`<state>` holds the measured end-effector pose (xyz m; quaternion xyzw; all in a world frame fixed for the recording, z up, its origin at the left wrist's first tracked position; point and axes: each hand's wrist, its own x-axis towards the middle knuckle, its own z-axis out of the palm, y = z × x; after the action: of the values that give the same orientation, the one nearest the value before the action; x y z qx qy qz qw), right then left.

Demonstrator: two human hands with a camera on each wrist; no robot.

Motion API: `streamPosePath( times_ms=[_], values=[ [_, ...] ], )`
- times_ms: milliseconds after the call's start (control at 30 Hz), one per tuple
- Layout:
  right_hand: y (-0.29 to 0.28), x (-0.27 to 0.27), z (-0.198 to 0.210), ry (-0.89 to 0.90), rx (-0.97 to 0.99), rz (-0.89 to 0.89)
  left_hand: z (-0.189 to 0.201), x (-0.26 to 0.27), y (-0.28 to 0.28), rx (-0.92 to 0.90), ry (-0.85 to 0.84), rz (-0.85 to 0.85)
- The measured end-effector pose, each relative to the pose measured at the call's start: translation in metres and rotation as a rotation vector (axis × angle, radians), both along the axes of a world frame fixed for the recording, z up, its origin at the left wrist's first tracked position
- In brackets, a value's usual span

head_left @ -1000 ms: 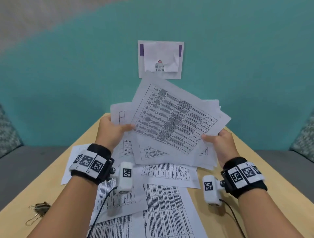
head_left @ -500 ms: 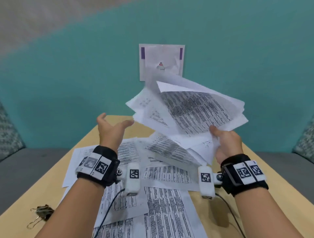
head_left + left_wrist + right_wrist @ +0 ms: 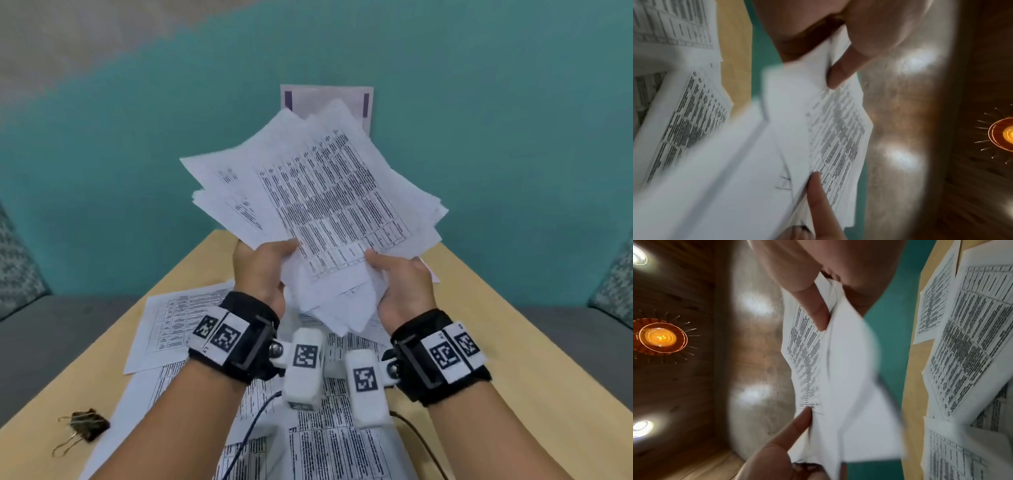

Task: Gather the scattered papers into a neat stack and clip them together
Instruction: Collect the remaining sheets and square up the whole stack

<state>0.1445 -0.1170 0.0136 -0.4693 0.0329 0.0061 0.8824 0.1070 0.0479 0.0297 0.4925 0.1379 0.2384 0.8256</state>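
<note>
Since 0.5 s ago: left hand [image 3: 261,270], then open and off the sheets, has come in and taken the bundle of papers [image 3: 318,205]; bundle now raised higher, fanned, tilted away from the camera. Left grip: thumb on top of the bundle's lower left edge, clamping it. Right hand [image 3: 404,287] grip: thumb over the lower right edge, likewise grasping the bundle. Bundle is in the air above the counter [image 3: 513,342], edges uneven. Loose sheets [image 3: 171,329] lie on the counter below the wrists. Binder clip [image 3: 87,425] lies near the counter's left edge, untouched.
</note>
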Motion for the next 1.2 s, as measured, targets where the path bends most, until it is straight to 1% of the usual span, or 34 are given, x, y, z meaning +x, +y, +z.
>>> streamPosePath(
  times_ms=[67,133,167,233,267,300,367,400,467,533,567,633,700,733,800,900,1067,1200],
  values=[
    [-0.002,0.002,-0.001,-0.013,-0.035,0.024,0.004,-0.003,0.008,0.000,0.001,0.062],
    [-0.009,0.004,0.003,-0.044,-0.052,-0.051,0.008,-0.003,0.021,0.048,-0.007,0.104],
    [-0.015,0.005,0.007,-0.072,-0.075,-0.117,0.010,-0.003,0.029,0.102,-0.012,0.130],
    [-0.030,0.008,0.014,-0.138,-0.179,-0.237,0.016,-0.005,0.040,0.228,-0.046,0.167],
    [-0.036,0.009,0.014,-0.167,-0.232,-0.246,0.017,-0.007,0.042,0.293,-0.053,0.159],
    [-0.042,0.009,0.015,-0.194,-0.280,-0.210,0.018,-0.008,0.044,0.354,-0.048,0.136],
    [-0.048,0.011,0.017,-0.260,-0.363,-0.049,0.019,-0.008,0.044,0.434,-0.037,0.064],
    [-0.050,0.011,0.019,-0.289,-0.348,0.041,0.016,-0.007,0.043,0.460,-0.033,0.028],
    [-0.055,0.007,0.023,-0.312,-0.235,0.180,0.012,-0.004,0.040,0.495,-0.025,-0.012],
    [-0.058,0.002,0.027,-0.289,-0.102,0.274,0.009,-0.004,0.038,0.501,-0.016,-0.023],
    [-0.057,-0.001,0.029,-0.301,-0.100,0.294,0.008,-0.004,0.037,0.502,-0.012,-0.027],
    [-0.051,-0.001,0.028,-0.358,-0.270,0.218,0.006,-0.004,0.035,0.502,-0.015,-0.045],
    [-0.045,0.003,0.025,-0.370,-0.456,0.011,0.005,-0.005,0.032,0.507,-0.027,-0.057],
    [-0.042,0.005,0.023,-0.384,-0.491,-0.053,0.005,-0.005,0.029,0.506,-0.035,-0.058],
    [-0.037,0.007,0.020,-0.405,-0.488,-0.114,0.003,-0.004,0.025,0.490,-0.044,-0.048],
    [-0.033,0.005,0.015,-0.398,-0.484,-0.128,-0.004,0.000,0.021,0.477,-0.033,-0.011],
    [-0.027,0.005,0.006,-0.363,-0.565,-0.102,-0.013,0.002,0.021,0.507,0.021,-0.018],
    [-0.025,0.004,0.010,-0.378,-0.537,-0.120,-0.009,0.002,0.022,0.498,-0.012,-0.022]
  ],
)
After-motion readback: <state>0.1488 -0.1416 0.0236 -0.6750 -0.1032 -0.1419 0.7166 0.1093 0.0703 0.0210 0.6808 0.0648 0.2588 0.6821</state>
